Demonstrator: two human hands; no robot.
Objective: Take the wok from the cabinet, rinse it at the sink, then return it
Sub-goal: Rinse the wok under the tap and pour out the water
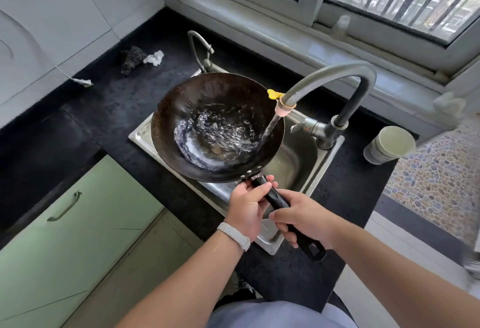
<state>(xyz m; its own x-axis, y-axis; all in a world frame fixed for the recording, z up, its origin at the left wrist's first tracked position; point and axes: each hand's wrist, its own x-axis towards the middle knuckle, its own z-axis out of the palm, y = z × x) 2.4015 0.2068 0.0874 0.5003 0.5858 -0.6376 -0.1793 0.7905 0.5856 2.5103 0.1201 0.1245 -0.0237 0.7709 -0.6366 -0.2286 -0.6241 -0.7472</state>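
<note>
Wok (pixel 213 125): centre of frame, over sink (pixel 298 161), under running tap (pixel 337 81), water swirling inside.
Handle (pixel 278 199): long axis from bowl toward lower right.
Left hand (pixel 246 205): curled round handle, nearest bowl.
Right hand (pixel 304 213): curled round handle, behind left.

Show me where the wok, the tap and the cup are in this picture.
wok (pixel 207 94): head view, on the dark inner wall above the swirling water.
tap (pixel 340 69): head view, on the top of its grey curved neck.
cup (pixel 397 139): head view, on its pale inside.
</note>
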